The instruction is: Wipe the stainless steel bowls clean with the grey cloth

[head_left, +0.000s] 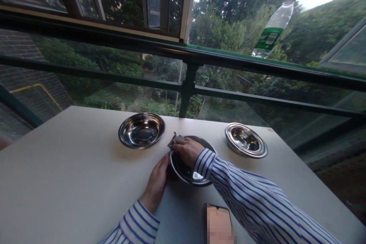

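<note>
While the head camera looks down at a white tabletop, the right hand reaches over a round, shiny, dark-looking steel bowl at the centre of the frame. Its fingers are bent and pinch a small, crumpled grey patterned cloth against the upper left part of the bowl's rim. The left hand, lower and further left in the frame, touches the bowl's outer left side; its visible fingers lie close together, but their tips are hidden, so I cannot tell how firmly they grip. Both arms wear white sleeves with blue stripes.

Left of centre stands a wide, round, polished steel bowl; right of centre sits a smaller silvery steel bowl with a broad rim, both apart from the hands. At the bottom of the frame lies a dark-edged phone (its screen is blurred into blocks). In the upper right, a clear plastic bottle with a green label stands by a dark green metal railing.
</note>
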`<state>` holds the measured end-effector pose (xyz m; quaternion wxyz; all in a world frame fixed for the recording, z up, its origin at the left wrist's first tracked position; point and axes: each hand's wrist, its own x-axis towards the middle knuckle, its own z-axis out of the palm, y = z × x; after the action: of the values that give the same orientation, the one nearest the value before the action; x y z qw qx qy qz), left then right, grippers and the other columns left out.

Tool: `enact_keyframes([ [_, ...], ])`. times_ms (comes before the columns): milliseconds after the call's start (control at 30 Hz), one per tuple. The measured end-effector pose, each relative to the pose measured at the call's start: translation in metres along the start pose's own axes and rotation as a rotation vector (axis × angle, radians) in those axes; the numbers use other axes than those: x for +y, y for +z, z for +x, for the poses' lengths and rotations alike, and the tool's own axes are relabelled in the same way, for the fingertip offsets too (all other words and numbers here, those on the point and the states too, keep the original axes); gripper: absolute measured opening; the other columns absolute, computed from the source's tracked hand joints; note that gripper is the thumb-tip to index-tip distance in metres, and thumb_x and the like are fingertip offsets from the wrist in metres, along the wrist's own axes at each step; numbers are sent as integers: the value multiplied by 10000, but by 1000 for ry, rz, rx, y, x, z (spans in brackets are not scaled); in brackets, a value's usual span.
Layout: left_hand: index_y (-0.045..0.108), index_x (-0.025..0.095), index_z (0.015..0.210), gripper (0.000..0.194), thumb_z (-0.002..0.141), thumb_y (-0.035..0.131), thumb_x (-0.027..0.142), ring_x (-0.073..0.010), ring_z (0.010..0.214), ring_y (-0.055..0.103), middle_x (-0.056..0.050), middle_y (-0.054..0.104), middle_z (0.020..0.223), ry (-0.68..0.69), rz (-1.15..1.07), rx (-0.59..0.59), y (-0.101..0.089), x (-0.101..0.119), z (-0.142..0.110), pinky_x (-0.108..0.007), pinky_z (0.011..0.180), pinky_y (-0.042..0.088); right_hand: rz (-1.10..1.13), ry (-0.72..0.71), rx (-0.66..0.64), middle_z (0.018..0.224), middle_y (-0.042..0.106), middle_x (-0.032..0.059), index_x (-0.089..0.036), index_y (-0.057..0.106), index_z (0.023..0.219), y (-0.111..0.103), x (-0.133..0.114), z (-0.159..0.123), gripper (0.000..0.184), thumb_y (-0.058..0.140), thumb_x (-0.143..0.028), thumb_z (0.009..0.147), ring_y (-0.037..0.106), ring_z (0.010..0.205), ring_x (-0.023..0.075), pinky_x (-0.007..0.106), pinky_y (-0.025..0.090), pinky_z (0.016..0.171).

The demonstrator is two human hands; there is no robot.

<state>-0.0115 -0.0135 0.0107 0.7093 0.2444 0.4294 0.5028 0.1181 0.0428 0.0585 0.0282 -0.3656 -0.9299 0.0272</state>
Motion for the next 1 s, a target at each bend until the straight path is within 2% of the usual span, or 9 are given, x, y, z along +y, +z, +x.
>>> enact_keyframes([
  [100, 611, 126, 1089, 493, 800, 477, 502, -244, 854, 640, -114, 712, 850, -92, -54, -41, 0, 3, -2, -310, 657, 472, 11, -49, -11, 885, 605, 60, -151, 600, 979, -2, -4, -1, 228, 483, -102, 790, 512, 691, 142, 264, 385, 681],
  [233, 593, 169, 1109, 449, 828, 444, 486, -210, 779, 651, -79, 713, 787, -97, -122, -50, 0, 6, -3, -293, 648, 468, 14, -51, -8, 890, 604, 77, -140, 601, 990, -3, -6, -2, 246, 445, -89, 807, 513, 706, 148, 273, 373, 675],
  [333, 614, 140, 1061, 424, 833, 454, 460, -206, 775, 648, -86, 710, 782, -101, -155, -51, -1, 6, -1, -295, 660, 472, 22, -90, -34, 885, 609, 65, -156, 614, 969, -4, -8, -7, 228, 474, -111, 795, 505, 689, 145, 264, 362, 643],
  [433, 630, 111, 1017, 403, 832, 469, 432, -207, 799, 640, -99, 705, 823, -82, -180, -94, -2, 3, 1, -294, 675, 473, 32, -114, -57, 896, 613, 56, -166, 619, 965, -6, -11, -12, 230, 485, -114, 786, 492, 667, 137, 259, 348, 619],
  [533, 637, 106, 989, 385, 817, 498, 420, -206, 786, 637, -97, 700, 818, -70, -154, -71, -3, 1, 3, -294, 669, 473, 35, -108, -68, 907, 611, 61, -162, 617, 974, -9, -15, -14, 234, 484, -116, 787, 481, 658, 137, 263, 337, 604],
  [733, 636, 123, 967, 334, 786, 549, 389, -165, 748, 610, -66, 681, 879, 62, -116, -92, -1, 3, 3, -273, 675, 464, 7, -146, -94, 878, 610, 33, -197, 617, 923, -7, -25, -36, 191, 436, -186, 864, 470, 685, 142, 263, 333, 606],
  [833, 630, 137, 977, 313, 793, 546, 376, -147, 733, 591, -49, 675, 864, 63, -99, -105, 1, 5, 1, -257, 659, 458, -18, -119, -100, 885, 610, 25, -215, 611, 933, -5, -28, -51, 180, 456, -194, 845, 460, 696, 155, 268, 326, 581],
  [1000, 647, 143, 941, 294, 744, 614, 358, -121, 675, 563, -29, 665, 807, 59, -63, -48, 1, 6, -3, -234, 616, 451, -85, -102, -131, 902, 609, 33, -221, 611, 927, -9, -32, -68, 170, 463, -214, 844, 451, 714, 167, 283, 330, 585],
])
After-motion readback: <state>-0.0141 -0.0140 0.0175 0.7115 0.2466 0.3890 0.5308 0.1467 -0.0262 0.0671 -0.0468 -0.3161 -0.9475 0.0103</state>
